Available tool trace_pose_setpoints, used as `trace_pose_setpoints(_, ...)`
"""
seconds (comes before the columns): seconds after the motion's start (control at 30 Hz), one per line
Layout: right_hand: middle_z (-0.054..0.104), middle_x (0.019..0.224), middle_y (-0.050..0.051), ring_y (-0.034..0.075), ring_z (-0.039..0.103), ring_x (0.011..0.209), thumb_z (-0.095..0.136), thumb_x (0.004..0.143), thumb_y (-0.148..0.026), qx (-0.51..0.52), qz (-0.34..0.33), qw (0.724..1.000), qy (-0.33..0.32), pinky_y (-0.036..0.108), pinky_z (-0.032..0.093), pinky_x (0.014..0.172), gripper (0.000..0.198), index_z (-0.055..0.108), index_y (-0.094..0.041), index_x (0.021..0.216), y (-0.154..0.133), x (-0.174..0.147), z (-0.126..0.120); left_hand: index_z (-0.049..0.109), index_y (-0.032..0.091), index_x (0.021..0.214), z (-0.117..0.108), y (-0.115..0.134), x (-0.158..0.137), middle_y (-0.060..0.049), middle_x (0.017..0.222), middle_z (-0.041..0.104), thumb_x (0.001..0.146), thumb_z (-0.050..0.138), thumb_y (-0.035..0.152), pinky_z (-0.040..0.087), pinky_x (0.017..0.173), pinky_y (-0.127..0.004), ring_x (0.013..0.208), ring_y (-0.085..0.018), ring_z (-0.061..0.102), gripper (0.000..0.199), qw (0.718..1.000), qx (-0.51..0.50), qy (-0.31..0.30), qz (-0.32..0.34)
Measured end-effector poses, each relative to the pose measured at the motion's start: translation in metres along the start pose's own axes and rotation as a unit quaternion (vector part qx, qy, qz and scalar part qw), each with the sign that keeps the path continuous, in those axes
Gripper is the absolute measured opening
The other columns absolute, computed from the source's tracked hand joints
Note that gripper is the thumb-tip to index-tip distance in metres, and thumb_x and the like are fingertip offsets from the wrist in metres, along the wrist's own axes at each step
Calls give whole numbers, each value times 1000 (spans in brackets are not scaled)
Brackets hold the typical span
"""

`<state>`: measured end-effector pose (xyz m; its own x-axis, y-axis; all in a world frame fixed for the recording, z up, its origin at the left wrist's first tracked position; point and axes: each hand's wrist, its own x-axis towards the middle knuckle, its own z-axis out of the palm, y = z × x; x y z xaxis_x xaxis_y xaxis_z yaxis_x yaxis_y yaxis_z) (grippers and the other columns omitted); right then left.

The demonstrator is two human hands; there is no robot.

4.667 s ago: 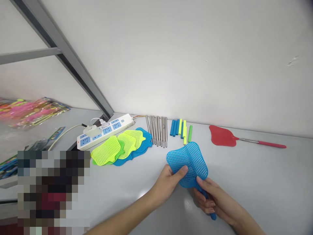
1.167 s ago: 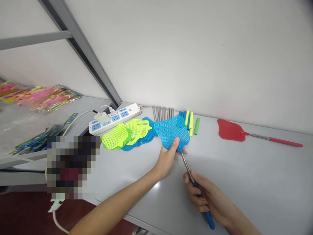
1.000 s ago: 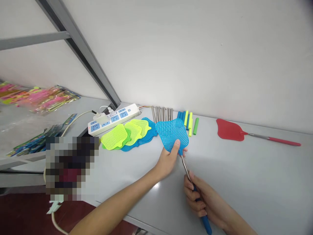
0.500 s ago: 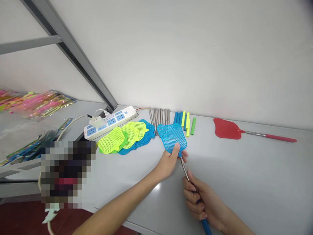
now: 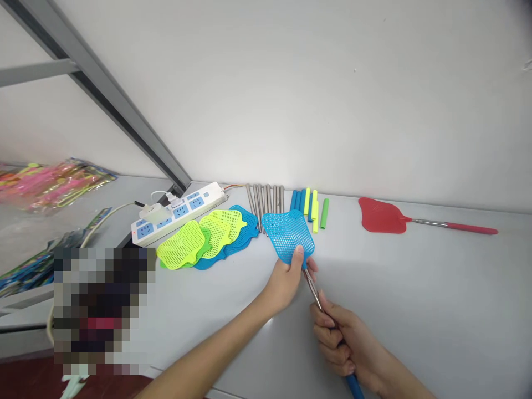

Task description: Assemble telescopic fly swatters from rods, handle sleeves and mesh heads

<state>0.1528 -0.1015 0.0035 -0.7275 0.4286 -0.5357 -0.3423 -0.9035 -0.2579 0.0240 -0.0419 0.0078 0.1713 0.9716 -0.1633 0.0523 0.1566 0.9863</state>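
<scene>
A blue fly swatter (image 5: 288, 235) with a perforated head, a metal rod and a blue handle grip is held between my two hands. My left hand (image 5: 286, 280) pinches the base of its head, thumb on top. My right hand (image 5: 338, 338) wraps round the lower rod and the top of the grip, which sticks out below the fist. Beyond the swatter head lie several metal rods (image 5: 266, 202). Several short blue, yellow and green tubes (image 5: 313, 208) lie to their right. Loose yellow, green and blue swatter heads (image 5: 203, 238) overlap in a pile at the left.
A white power strip (image 5: 178, 213) with plugs lies behind the pile. At the right rests a red fly swatter (image 5: 382, 216). Packaged items in clear plastic bags (image 5: 58, 180) lie on the far left, beyond a metal frame post (image 5: 120, 105). A white wall backs the grey table (image 5: 415, 305).
The view has shifted slightly, so the table items appear a little further left. Both hands keep the same grip on the blue fly swatter.
</scene>
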Motion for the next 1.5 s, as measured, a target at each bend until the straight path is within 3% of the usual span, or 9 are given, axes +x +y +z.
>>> trace_pose_setpoints(0.3, 20, 38, -10, 2, 7, 28, 37, 75, -54, 37, 31, 999, -22, 14, 4, 27, 42, 25, -19, 55, -1, 0, -5, 54, 15, 64, 4, -1, -3, -2, 55, 51, 82, 24, 47, 38, 57, -25, 54, -14, 49, 47, 999, -28, 1, -32)
trace_pose_setpoints(0.7, 14, 35, -10, 3, 1, 25, 35, 78, -47, 88, 68, 969, -221, 13, 12, 23, 39, 22, -20, 54, -7, 2, -15, 54, 14, 56, 13, 5, -7, -4, 50, 55, 80, 25, 51, 39, 53, -23, 49, -13, 49, 53, 991, -114, 18, -71)
trace_pose_setpoints(0.83, 9, 34, -11, 3, -3, 25, 32, 80, -46, 104, 69, 962, -244, 12, 9, 21, 38, 21, -20, 54, -8, 2, -13, 54, 15, 55, 14, 5, -7, -4, 51, 55, 80, 24, 52, 39, 53, -23, 49, -13, 50, 54, 987, -136, 18, -83)
trace_pose_setpoints(1.1, 16, 36, -10, 3, 1, 27, 38, 77, -47, 73, 69, 979, -178, 13, 12, 22, 38, 24, -19, 55, -6, 5, -21, 53, 14, 59, 15, -5, -9, -2, 48, 51, 78, 26, 55, 41, 52, -24, 47, -13, 49, 52, 982, -162, 9, -100)
trace_pose_setpoints(1.3, 22, 38, -10, 2, 6, 26, 34, 79, -48, 58, 80, 988, -122, 12, 11, 23, 37, 31, -18, 57, -13, 0, -19, 55, 15, 65, 17, -10, -11, -2, 55, 53, 79, 27, 52, 41, 55, -24, 51, -12, 50, 49, 976, -204, 19, -76)
trace_pose_setpoints(1.5, 24, 43, -10, 1, 8, 30, 38, 80, -43, -4, -4, 1000, -18, 12, 7, 26, 25, 44, -20, 75, -15, -6, -3, 57, 14, 70, 16, -8, -13, -3, 60, 53, 80, 33, 46, 40, 60, -24, 58, -12, 51, 42, 980, -192, 36, -47)
